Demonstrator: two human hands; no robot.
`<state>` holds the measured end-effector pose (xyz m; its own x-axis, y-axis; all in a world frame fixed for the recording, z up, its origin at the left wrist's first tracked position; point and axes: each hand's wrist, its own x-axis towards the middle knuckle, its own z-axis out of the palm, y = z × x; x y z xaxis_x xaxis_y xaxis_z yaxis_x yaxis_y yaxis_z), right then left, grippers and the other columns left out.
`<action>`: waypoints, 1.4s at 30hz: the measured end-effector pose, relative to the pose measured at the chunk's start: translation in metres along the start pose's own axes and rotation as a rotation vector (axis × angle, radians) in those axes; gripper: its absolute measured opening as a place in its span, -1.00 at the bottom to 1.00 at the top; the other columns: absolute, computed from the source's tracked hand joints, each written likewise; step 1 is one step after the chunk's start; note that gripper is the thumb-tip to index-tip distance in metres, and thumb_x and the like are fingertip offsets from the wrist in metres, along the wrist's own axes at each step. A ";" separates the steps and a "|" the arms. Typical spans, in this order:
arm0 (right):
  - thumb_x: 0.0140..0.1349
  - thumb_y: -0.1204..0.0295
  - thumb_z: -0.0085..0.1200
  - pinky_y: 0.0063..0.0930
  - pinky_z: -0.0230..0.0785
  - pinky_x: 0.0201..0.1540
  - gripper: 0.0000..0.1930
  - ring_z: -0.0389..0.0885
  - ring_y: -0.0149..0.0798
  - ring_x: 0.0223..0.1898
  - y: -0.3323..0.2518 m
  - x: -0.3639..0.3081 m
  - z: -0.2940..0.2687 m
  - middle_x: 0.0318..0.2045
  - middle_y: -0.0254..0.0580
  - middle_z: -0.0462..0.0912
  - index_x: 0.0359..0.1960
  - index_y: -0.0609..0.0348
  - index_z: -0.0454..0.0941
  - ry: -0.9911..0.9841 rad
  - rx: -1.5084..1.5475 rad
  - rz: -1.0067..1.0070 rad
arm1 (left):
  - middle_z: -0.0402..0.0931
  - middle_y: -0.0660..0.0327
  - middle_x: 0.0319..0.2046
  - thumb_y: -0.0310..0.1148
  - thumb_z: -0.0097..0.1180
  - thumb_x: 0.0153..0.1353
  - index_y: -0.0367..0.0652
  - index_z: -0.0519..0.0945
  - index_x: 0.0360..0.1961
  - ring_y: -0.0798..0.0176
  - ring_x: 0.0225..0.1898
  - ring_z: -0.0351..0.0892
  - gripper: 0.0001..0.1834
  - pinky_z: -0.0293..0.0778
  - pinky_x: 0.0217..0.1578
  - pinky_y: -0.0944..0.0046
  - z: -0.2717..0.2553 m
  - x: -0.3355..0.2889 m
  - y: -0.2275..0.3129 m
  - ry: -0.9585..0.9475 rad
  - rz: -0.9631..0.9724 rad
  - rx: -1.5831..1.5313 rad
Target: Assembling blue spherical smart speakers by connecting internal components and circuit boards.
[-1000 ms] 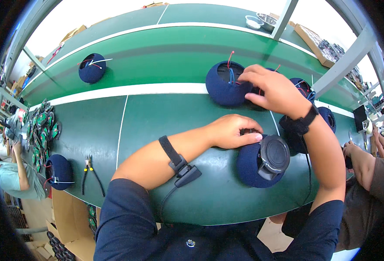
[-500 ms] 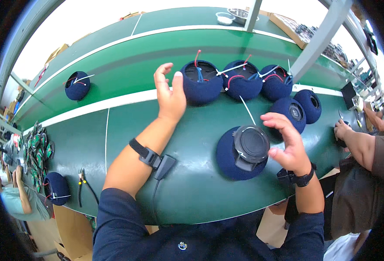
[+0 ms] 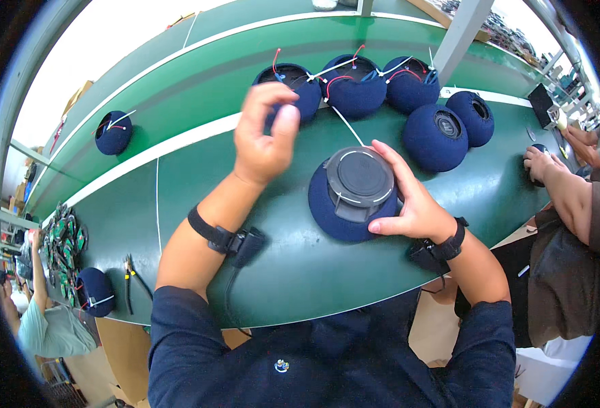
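Observation:
A ball-shaped navy fabric housing point(image 3: 330, 221) with a round black base plate point(image 3: 361, 175) on top rests on the green table in front of me. My right hand point(image 3: 412, 204) curves round its right side, thumb at the front and fingers at the back. A white strip point(image 3: 347, 126) slants up behind it. Raised to the upper left, my left hand point(image 3: 265, 139) holds nothing, its fingers apart and slightly curled. Behind that hand, partly covered by it, sits an open-topped navy housing point(image 3: 305, 102). Similar navy housings point(image 3: 354, 88) with red and blue wires and white ties line up to its right.
Two navy housings point(image 3: 436, 139) stand at the back right. Another point(image 3: 114, 132) is at the far left, and one more point(image 3: 96, 292) sits near yellow-and-black pliers point(image 3: 133, 282). Green circuit boards point(image 3: 62, 248) are heaped at left. A co-worker's hand point(image 3: 541, 163) works at right.
My right hand has moved in from beside the housing and now grips its right side. The left hand stays raised with its fingers curled more. The whole view has shifted slightly.

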<state>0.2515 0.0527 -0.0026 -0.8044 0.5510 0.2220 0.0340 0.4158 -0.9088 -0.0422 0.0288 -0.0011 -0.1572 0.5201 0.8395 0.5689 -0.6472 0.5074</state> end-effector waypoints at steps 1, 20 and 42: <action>-0.08 0.15 0.58 -0.23 -0.08 0.53 0.27 0.14 -0.04 0.51 0.001 0.003 0.001 0.48 0.12 0.17 0.54 0.29 -0.10 -0.021 -0.005 -0.011 | 0.54 0.18 -0.10 -0.43 0.03 0.37 -0.25 0.56 -0.07 0.31 -0.08 0.52 -0.81 0.38 -0.05 0.34 0.003 -0.007 0.010 -0.088 -0.058 -0.043; 0.07 0.19 0.47 -0.24 0.06 0.48 -0.03 0.32 -0.12 0.41 0.017 0.021 0.016 0.37 0.00 0.36 0.45 0.28 0.19 0.059 0.279 -0.055 | 0.20 -0.04 0.43 0.06 0.49 0.02 -0.24 0.05 0.52 0.01 0.47 0.19 0.20 0.05 0.46 0.04 -0.008 -0.071 0.045 -0.535 -0.429 -0.403; 0.02 0.32 0.52 -0.29 0.14 0.42 -0.05 0.37 -0.20 0.34 0.019 0.012 0.009 0.28 -0.04 0.41 0.37 0.24 0.14 0.061 0.338 0.000 | 0.17 -0.19 0.44 0.03 0.44 0.05 -0.21 0.17 0.47 -0.16 0.48 0.17 0.07 0.05 0.45 -0.09 -0.005 -0.053 0.059 -0.561 -0.124 -0.133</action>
<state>0.2368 0.0607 -0.0201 -0.7668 0.5979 0.2333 -0.1726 0.1580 -0.9722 -0.0041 -0.0402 -0.0147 0.2561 0.7883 0.5595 0.4617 -0.6083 0.6456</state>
